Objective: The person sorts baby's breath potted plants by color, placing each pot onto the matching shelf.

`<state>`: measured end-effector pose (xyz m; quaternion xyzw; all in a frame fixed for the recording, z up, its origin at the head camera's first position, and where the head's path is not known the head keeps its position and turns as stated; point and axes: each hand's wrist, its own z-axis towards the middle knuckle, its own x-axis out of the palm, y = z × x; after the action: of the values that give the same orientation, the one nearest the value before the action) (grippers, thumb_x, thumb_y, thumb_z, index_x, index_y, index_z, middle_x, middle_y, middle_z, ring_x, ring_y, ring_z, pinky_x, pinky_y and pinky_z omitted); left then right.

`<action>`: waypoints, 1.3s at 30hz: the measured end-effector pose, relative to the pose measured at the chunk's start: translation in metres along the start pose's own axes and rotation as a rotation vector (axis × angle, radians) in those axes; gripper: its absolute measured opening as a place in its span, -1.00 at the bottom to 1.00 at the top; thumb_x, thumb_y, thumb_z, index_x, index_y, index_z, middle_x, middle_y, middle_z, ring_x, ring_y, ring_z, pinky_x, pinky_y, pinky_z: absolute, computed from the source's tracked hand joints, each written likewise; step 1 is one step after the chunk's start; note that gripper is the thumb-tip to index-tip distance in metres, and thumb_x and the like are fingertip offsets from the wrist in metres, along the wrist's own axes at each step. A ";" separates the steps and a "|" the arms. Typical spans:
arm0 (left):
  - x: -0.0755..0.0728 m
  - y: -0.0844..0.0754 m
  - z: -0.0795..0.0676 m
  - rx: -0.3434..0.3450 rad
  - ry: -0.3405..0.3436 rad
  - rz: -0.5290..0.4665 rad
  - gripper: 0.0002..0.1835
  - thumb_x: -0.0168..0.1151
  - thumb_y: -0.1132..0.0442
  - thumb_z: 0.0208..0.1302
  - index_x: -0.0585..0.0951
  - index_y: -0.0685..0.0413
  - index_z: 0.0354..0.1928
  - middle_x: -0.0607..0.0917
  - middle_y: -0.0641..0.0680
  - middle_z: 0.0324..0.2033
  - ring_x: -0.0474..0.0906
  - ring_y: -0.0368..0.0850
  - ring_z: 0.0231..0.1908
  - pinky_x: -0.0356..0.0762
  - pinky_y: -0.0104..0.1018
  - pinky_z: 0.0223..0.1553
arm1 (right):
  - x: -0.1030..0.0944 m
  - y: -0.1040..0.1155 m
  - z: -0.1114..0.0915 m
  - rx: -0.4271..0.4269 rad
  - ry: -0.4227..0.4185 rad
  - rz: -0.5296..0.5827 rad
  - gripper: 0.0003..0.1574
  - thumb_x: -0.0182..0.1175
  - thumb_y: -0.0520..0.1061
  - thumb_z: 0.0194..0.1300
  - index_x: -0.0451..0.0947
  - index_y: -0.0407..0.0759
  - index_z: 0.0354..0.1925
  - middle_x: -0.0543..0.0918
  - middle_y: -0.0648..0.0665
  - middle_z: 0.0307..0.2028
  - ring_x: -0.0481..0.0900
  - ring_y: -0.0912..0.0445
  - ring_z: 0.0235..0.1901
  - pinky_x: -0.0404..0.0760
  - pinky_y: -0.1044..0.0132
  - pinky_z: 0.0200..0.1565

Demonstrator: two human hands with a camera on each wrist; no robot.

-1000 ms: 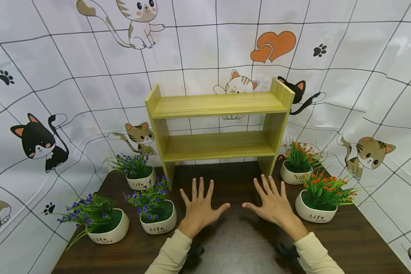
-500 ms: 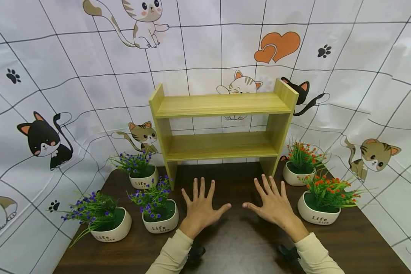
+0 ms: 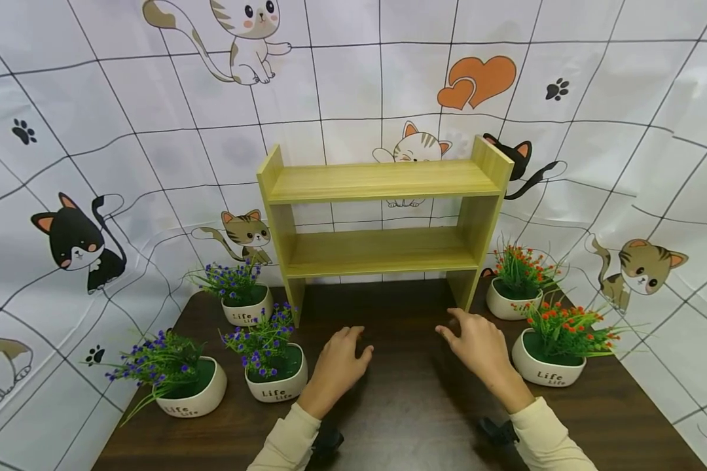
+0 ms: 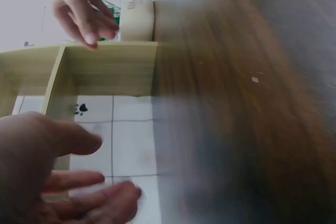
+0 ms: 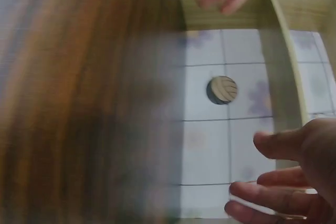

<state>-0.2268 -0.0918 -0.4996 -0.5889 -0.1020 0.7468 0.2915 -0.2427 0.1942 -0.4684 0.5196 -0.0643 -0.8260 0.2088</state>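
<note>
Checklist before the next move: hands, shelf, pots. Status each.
1. Bare left hand empty: ok, fingers bent.
2. Bare right hand empty: ok, fingers bent.
3. Yellowish two-board wooden shelf upright on dark brown wood-grain table: ok.
4. Three rounded white pots with purple flowers upright: ok.
5. Two rounded white pots with orange flowers upright: ok.
6. Left wrist clear of nearest purple-flowered pot: cannot tell, close in head view.

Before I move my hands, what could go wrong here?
Your left hand is close to a pot of purple flowers, so an outward swing might knock it. Your right hand could likewise catch the front pot of orange flowers beside it. Reaching forward, either hand might bump the shelf.
</note>
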 end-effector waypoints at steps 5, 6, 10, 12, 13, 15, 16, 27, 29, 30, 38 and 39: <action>-0.008 0.008 -0.011 0.057 -0.092 -0.130 -0.98 0.40 0.31 0.39 0.77 0.05 -0.23 0.72 -0.09 -0.43 0.56 -0.33 -0.45 0.57 -0.43 -0.39 | -0.017 -0.006 0.016 0.042 -0.114 0.108 -0.71 0.45 -0.12 0.37 0.80 -0.23 0.00 0.86 -0.15 -0.33 0.78 -0.05 -0.42 0.68 -0.05 -0.43; -0.009 0.009 -0.014 0.070 -0.098 -0.160 -0.94 0.40 0.34 0.38 0.77 0.05 -0.27 0.71 -0.10 -0.45 0.53 -0.36 -0.47 0.55 -0.45 -0.39 | -0.021 -0.008 0.020 0.042 -0.141 0.116 -0.74 0.43 -0.15 0.38 0.80 -0.24 -0.02 0.85 -0.17 -0.33 0.78 -0.05 -0.43 0.67 -0.05 -0.43; -0.015 0.016 -0.026 0.089 -0.088 -0.254 -0.91 0.40 0.41 0.36 0.77 0.09 -0.30 0.71 -0.09 -0.49 0.51 -0.38 -0.48 0.55 -0.46 -0.41 | -0.041 -0.014 0.033 0.024 -0.226 0.142 -0.79 0.40 -0.22 0.40 0.79 -0.31 -0.05 0.84 -0.25 -0.33 0.77 -0.10 -0.43 0.67 -0.08 -0.41; -0.018 0.021 -0.032 0.071 -0.077 -0.274 -0.92 0.40 0.42 0.35 0.76 0.12 -0.30 0.70 -0.10 -0.50 0.51 -0.39 -0.49 0.56 -0.46 -0.41 | -0.050 -0.016 0.040 0.007 -0.259 0.155 -0.79 0.39 -0.24 0.40 0.78 -0.35 -0.06 0.83 -0.30 -0.33 0.77 -0.14 -0.42 0.69 -0.11 -0.41; -0.019 0.023 -0.035 0.059 -0.074 -0.275 -0.92 0.40 0.42 0.36 0.76 0.11 -0.30 0.69 -0.12 -0.50 0.50 -0.40 -0.49 0.55 -0.46 -0.41 | -0.054 -0.017 0.044 0.000 -0.274 0.162 -0.79 0.39 -0.25 0.41 0.78 -0.38 -0.05 0.83 -0.33 -0.32 0.78 -0.16 -0.41 0.70 -0.13 -0.39; -0.022 0.028 -0.042 0.035 -0.068 -0.282 -0.92 0.40 0.41 0.37 0.77 0.11 -0.30 0.69 -0.15 -0.51 0.50 -0.41 -0.50 0.55 -0.46 -0.41 | -0.061 -0.019 0.050 -0.003 -0.302 0.180 -0.77 0.38 -0.27 0.41 0.77 -0.40 -0.03 0.83 -0.36 -0.28 0.81 -0.19 -0.37 0.73 -0.18 -0.35; -0.025 0.030 -0.046 0.023 -0.067 -0.287 -0.92 0.40 0.40 0.37 0.77 0.10 -0.29 0.69 -0.16 -0.51 0.50 -0.42 -0.50 0.55 -0.46 -0.41 | -0.064 -0.019 0.053 -0.002 -0.311 0.191 -0.76 0.37 -0.27 0.42 0.76 -0.41 -0.02 0.83 -0.38 -0.26 0.81 -0.21 -0.36 0.74 -0.19 -0.33; -0.055 0.061 -0.085 -0.126 -0.024 -0.397 -0.94 0.40 0.36 0.42 0.77 0.10 -0.25 0.73 -0.10 -0.51 0.56 -0.38 -0.52 0.57 -0.45 -0.44 | -0.094 -0.024 0.079 0.100 -0.247 0.291 -0.55 0.27 -0.14 0.55 0.63 -0.44 0.22 0.74 -0.49 0.07 0.79 -0.35 -0.04 0.76 -0.22 -0.06; -0.061 0.067 -0.091 -0.138 -0.039 -0.402 -0.95 0.40 0.34 0.42 0.77 0.09 -0.25 0.74 -0.08 -0.51 0.56 -0.38 -0.53 0.57 -0.44 -0.45 | -0.098 -0.025 0.085 0.118 -0.233 0.302 -0.52 0.25 -0.10 0.57 0.60 -0.42 0.26 0.72 -0.50 0.12 0.77 -0.37 0.01 0.75 -0.24 -0.02; -0.065 0.069 -0.095 -0.141 -0.053 -0.406 -0.95 0.41 0.35 0.42 0.78 0.09 -0.26 0.74 -0.07 -0.52 0.57 -0.38 -0.54 0.57 -0.44 -0.46 | -0.100 -0.025 0.088 0.124 -0.229 0.308 -0.50 0.24 -0.09 0.57 0.59 -0.41 0.28 0.71 -0.50 0.14 0.77 -0.37 0.03 0.74 -0.25 -0.01; -0.089 0.101 -0.118 -0.254 -0.222 -0.388 -0.93 0.41 0.37 0.40 0.79 0.06 -0.26 0.78 -0.04 -0.49 0.66 -0.24 -0.53 0.61 -0.38 -0.47 | -0.108 -0.023 0.106 0.111 -0.210 0.319 -0.41 0.19 -0.01 0.60 0.52 -0.42 0.34 0.69 -0.54 0.17 0.73 -0.42 0.10 0.71 -0.28 0.05; -0.092 0.105 -0.119 -0.289 -0.235 -0.387 -0.94 0.41 0.36 0.41 0.78 0.08 -0.24 0.79 -0.02 -0.46 0.67 -0.23 -0.51 0.62 -0.38 -0.45 | -0.108 -0.022 0.108 0.109 -0.207 0.314 -0.40 0.19 0.00 0.60 0.51 -0.42 0.35 0.68 -0.54 0.17 0.73 -0.42 0.11 0.71 -0.29 0.06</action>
<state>-0.1355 -0.2511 -0.5104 -0.5031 -0.3513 0.7183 0.3278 -0.3036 0.2468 -0.3370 0.4261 -0.2104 -0.8275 0.2991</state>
